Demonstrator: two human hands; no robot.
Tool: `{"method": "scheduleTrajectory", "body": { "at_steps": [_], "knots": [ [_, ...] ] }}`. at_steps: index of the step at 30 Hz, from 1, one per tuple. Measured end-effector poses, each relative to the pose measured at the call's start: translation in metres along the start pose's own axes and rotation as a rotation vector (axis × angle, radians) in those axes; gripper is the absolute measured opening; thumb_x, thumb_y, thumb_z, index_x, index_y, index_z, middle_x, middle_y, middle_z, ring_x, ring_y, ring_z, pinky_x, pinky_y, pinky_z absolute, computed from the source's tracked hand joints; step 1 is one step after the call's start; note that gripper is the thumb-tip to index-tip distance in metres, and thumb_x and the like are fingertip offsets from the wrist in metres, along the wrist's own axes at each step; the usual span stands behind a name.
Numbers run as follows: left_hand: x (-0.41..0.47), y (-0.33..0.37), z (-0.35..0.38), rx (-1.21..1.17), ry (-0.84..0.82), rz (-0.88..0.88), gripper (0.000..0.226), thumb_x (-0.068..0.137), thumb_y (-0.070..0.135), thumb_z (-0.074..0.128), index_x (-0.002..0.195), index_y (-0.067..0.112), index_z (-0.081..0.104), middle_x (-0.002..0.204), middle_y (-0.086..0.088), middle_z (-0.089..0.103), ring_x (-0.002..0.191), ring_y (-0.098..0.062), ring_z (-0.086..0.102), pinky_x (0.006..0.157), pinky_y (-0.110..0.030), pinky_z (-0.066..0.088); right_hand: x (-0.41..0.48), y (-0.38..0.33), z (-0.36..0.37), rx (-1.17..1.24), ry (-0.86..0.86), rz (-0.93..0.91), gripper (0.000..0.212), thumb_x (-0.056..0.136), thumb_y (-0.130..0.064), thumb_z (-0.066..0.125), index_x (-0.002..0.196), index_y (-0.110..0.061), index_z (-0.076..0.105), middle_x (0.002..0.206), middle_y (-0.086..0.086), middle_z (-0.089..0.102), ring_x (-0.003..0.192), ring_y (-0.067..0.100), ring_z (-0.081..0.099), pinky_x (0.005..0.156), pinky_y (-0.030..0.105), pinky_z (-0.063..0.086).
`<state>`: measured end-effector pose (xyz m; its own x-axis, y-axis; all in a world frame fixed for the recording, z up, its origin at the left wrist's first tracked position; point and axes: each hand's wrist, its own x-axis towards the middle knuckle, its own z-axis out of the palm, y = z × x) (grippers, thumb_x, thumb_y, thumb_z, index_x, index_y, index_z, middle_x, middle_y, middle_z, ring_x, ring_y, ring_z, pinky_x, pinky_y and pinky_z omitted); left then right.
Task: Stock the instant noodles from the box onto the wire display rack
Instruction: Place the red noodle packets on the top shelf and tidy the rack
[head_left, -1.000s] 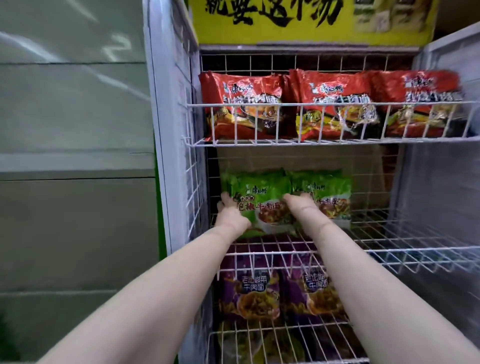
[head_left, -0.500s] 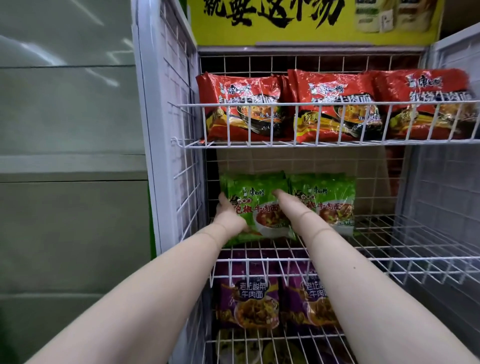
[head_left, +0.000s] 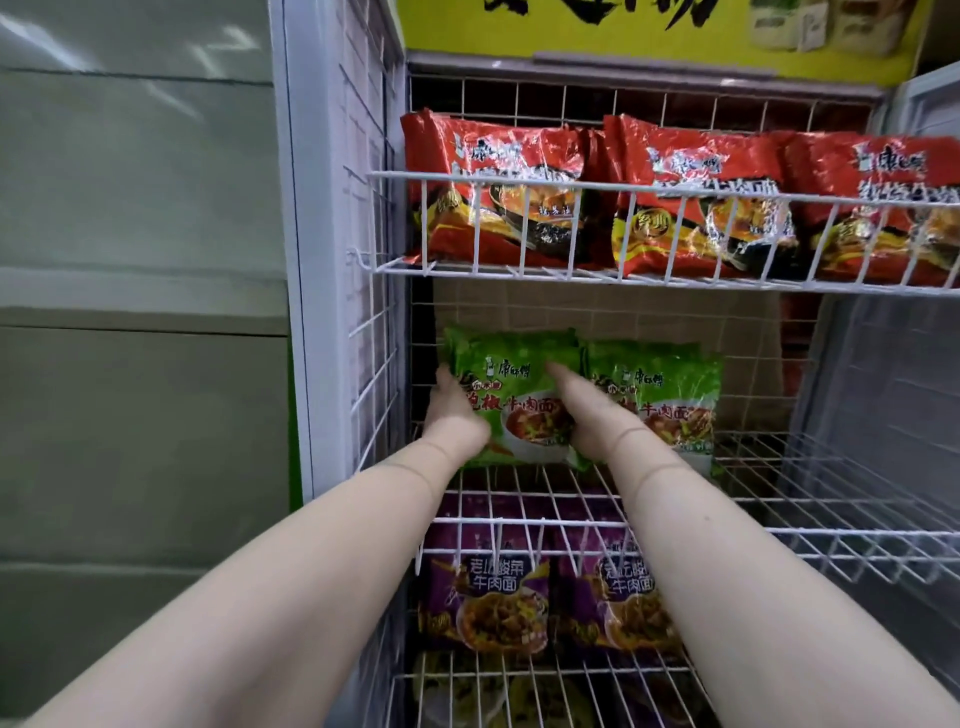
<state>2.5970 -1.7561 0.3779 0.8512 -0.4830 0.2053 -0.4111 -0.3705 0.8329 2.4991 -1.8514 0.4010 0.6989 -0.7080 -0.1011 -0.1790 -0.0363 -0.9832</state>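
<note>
Head view: left hand (head_left: 453, 411) and right hand (head_left: 586, 410) hold green noodle pack (head_left: 514, 358).

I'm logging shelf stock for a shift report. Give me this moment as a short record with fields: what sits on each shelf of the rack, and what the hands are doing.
top shelf: red packs, three across, behind the wire front rail
middle shelf: left green pack and right green pack, upright, side by side
lower shelf: purple packs, two in view
left hand: holds the left green pack at its left edge
right hand: holds the same pack at its right edge
box: not in view
</note>
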Motion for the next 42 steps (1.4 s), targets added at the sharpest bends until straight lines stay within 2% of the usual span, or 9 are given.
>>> {"method": "scheduleTrajectory", "body": {
  "at_steps": [8, 11, 16, 20, 23, 27, 35, 38, 42],
  "knots": [
    [-0.003, 0.0, -0.003, 0.041, 0.059, 0.037, 0.086, 0.085, 0.007, 0.059, 0.151, 0.018, 0.006, 0.145, -0.015, 0.037, 0.128, -0.034, 0.044, 0.106, -0.041, 0.039, 0.009, 0.006, 0.001, -0.087, -0.066, -0.031, 0.089, 0.066, -0.074, 0.056, 0.132, -0.015, 0.044, 0.124, 0.013, 0.06, 0.116, 0.034, 0.054, 0.103, 0.054, 0.037],
    [-0.005, 0.0, -0.003, 0.059, 0.032, 0.019, 0.083, 0.088, 0.014, 0.058, 0.151, 0.019, 0.004, 0.147, -0.016, 0.034, 0.128, -0.036, 0.043, 0.106, -0.042, 0.038, -0.003, 0.005, 0.005, -0.196, -0.072, -0.029, 0.073, 0.08, -0.058, 0.058, 0.133, -0.011, 0.039, 0.123, 0.012, 0.059, 0.114, 0.031, 0.054, 0.101, 0.047, 0.042],
    [-0.017, 0.011, -0.013, 0.158, 0.053, 0.025, 0.095, 0.083, 0.015, 0.065, 0.151, 0.016, -0.003, 0.155, -0.015, 0.016, 0.135, -0.037, 0.033, 0.11, -0.046, 0.032, -0.022, -0.011, 0.002, -0.435, 0.18, -0.184, 0.045, 0.091, -0.03, 0.059, 0.121, -0.001, 0.044, 0.114, 0.009, 0.058, 0.102, 0.025, 0.057, 0.086, 0.033, 0.048],
    [-0.037, 0.022, -0.018, 0.385, 0.191, 0.228, 0.091, 0.079, 0.017, 0.067, 0.148, 0.011, 0.009, 0.151, -0.018, 0.017, 0.136, -0.037, 0.027, 0.111, -0.045, 0.029, -0.037, -0.015, -0.016, -0.543, 0.306, -0.31, 0.021, 0.091, -0.025, 0.056, 0.086, -0.005, 0.054, 0.094, 0.012, 0.059, 0.085, 0.028, 0.056, 0.072, 0.034, 0.047],
    [-0.051, 0.035, -0.011, 0.478, 0.233, 0.411, 0.074, 0.081, 0.019, 0.067, 0.142, 0.013, 0.024, 0.144, -0.017, 0.028, 0.129, -0.034, 0.036, 0.106, -0.041, 0.035, -0.047, -0.006, -0.041, -0.562, 0.398, -0.347, 0.032, 0.091, -0.025, 0.056, 0.113, -0.002, 0.057, 0.112, 0.018, 0.062, 0.102, 0.034, 0.059, 0.085, 0.038, 0.048],
    [-0.066, 0.053, 0.021, 0.369, 0.03, 0.485, 0.054, 0.087, 0.017, 0.06, 0.135, 0.014, 0.034, 0.135, -0.014, 0.041, 0.117, -0.032, 0.049, 0.095, -0.04, 0.046, -0.048, 0.006, -0.085, -0.497, 0.521, -0.267, 0.047, 0.09, -0.027, 0.06, 0.126, 0.002, 0.051, 0.125, 0.023, 0.057, 0.116, 0.038, 0.054, 0.095, 0.038, 0.043],
    [-0.062, 0.078, 0.062, 0.114, -0.27, 0.204, 0.078, 0.087, 0.019, 0.065, 0.148, 0.008, 0.018, 0.138, -0.016, 0.046, 0.121, -0.032, 0.051, 0.096, -0.035, 0.048, -0.025, 0.018, -0.151, -0.08, 0.477, -0.182, 0.06, 0.089, -0.024, 0.062, 0.139, -0.001, 0.039, 0.136, 0.018, 0.05, 0.119, 0.028, 0.051, 0.096, 0.033, 0.041],
    [-0.063, 0.087, 0.069, 0.055, -0.361, 0.129, 0.089, 0.086, 0.016, 0.067, 0.151, 0.011, 0.006, 0.149, -0.017, 0.034, 0.132, -0.034, 0.041, 0.103, -0.041, 0.043, -0.025, 0.019, -0.151, 0.101, 0.379, -0.085, 0.053, 0.091, -0.032, 0.056, 0.135, -0.006, 0.041, 0.123, 0.017, 0.056, 0.103, 0.029, 0.054, 0.08, 0.034, 0.042],
    [-0.064, 0.084, 0.084, 0.013, -0.363, 0.142, 0.086, 0.086, 0.006, 0.064, 0.151, 0.014, 0.008, 0.155, -0.014, 0.023, 0.139, -0.031, 0.03, 0.11, -0.036, 0.033, -0.015, 0.026, -0.147, 0.063, 0.251, 0.016, 0.052, 0.084, -0.042, 0.057, 0.127, -0.014, 0.047, 0.118, 0.015, 0.06, 0.109, 0.035, 0.055, 0.095, 0.055, 0.043]
  ]
}}
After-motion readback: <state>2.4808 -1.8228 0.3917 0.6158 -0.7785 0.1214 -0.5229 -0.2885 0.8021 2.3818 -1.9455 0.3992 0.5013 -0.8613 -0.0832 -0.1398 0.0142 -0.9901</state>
